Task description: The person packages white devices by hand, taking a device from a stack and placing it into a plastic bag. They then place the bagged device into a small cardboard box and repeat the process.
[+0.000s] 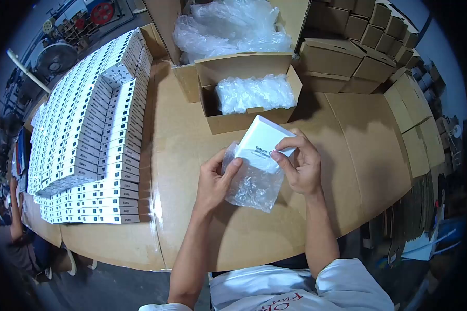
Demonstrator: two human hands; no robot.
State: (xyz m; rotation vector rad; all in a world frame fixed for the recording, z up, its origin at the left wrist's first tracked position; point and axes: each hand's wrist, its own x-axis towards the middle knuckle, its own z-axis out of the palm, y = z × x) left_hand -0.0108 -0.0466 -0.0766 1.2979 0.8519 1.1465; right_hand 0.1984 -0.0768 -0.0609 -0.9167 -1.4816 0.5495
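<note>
A flat white square unit (263,138) with dark printed lettering sits partly inside a clear plastic bag (255,188), its upper end sticking out. My left hand (216,179) grips the bag and the unit's left edge, thumb on top. On the right side, my right hand (301,161) pinches the unit between thumb and fingers near the lettering. Just beyond both hands stands an open cardboard box (233,124) with plastic-wrapped pieces (255,93) packed inside.
Rows of stacked white units (83,140) cover the table's left side. Behind the small box, a larger carton (163,20) holds loose plastic bags (228,26). Closed brown boxes (329,57) are piled at back right. Another person's arm (15,210) shows at far left.
</note>
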